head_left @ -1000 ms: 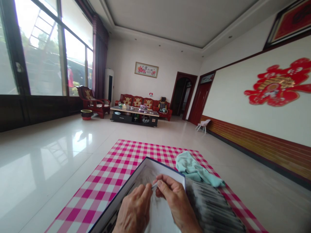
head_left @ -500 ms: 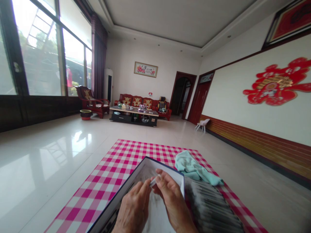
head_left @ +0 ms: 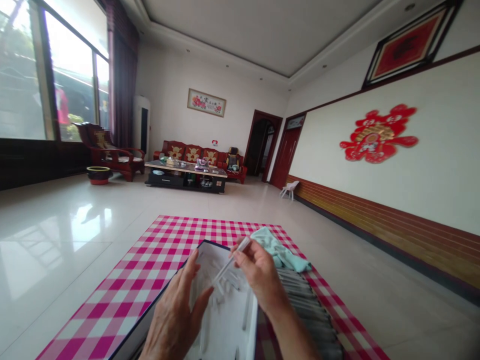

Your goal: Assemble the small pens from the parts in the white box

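My right hand (head_left: 258, 274) is shut on a slim transparent tube (head_left: 227, 262), which slants down over an open box. The box's dark blue rim (head_left: 213, 243) surrounds a white moulded insert (head_left: 230, 320) with several narrow pieces lying in its grooves. My left hand (head_left: 174, 315) lies open at the box's left side, fingers spread, with nothing in it. Its fingertips are close to the tube's lower end. The lower part of the box is hidden behind my hands and the picture's bottom edge.
The box rests on a pink-and-white checked cloth (head_left: 112, 300). To its right lie a crumpled mint-green towel (head_left: 279, 250) and a grey ridged stack (head_left: 309, 310). A low coffee table (head_left: 185, 175) stands far ahead, before a red sofa (head_left: 195, 154).
My hands have moved apart. The tube is now held higher and slants more steeply in my right hand, while my left hand has opened. The view has tilted, showing more of the box.
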Motion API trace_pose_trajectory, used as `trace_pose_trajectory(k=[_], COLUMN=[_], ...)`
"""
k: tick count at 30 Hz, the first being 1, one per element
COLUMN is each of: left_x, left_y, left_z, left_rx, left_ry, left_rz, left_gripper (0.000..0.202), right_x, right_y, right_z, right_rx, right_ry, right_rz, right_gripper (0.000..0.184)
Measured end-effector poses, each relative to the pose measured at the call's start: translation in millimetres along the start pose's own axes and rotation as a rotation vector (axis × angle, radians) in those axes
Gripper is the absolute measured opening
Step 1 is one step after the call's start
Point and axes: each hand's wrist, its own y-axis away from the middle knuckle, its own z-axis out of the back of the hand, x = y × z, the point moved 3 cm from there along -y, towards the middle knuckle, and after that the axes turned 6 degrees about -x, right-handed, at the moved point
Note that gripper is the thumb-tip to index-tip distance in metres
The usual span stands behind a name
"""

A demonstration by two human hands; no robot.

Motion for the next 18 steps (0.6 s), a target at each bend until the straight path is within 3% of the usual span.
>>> trace_pose_trajectory(k=[4, 6, 8, 13, 18], left_x=[9.7, 12.4, 12.8, 13.7, 18.5], left_y=[-2.5, -2.5, -2.5, -5.0, -10.1], left_z=[-0.9, -2.3, -3.1, 0.0, 6.9], left_rx=[0.044, 0.066, 0.082, 0.093, 0.072], left_ry=[-0.034, -0.059, -0.064, -0.055, -0.07], left_rz=[0.038, 0.041, 0.028, 0.024, 0.062], left_gripper=[0.053, 0.05, 0.045, 0.04, 0.038], right_x=[34.9, 34.3, 20.1, -30.0, -47.3], right_y=[-22.9, -22.3, -14.8, 14.5, 27.4], right_z=[63.6, 90.2, 112.5, 144.7, 149.5], right_rx=[0.054, 0.123, 0.186, 0.334, 0.359], right_ry=[0.629, 0.896, 1.069, 1.256, 1.272], right_rz=[0.291, 0.354, 0.319, 0.211, 0.184], right_gripper=[0.017, 0.028, 0.035, 0.027, 0.027])
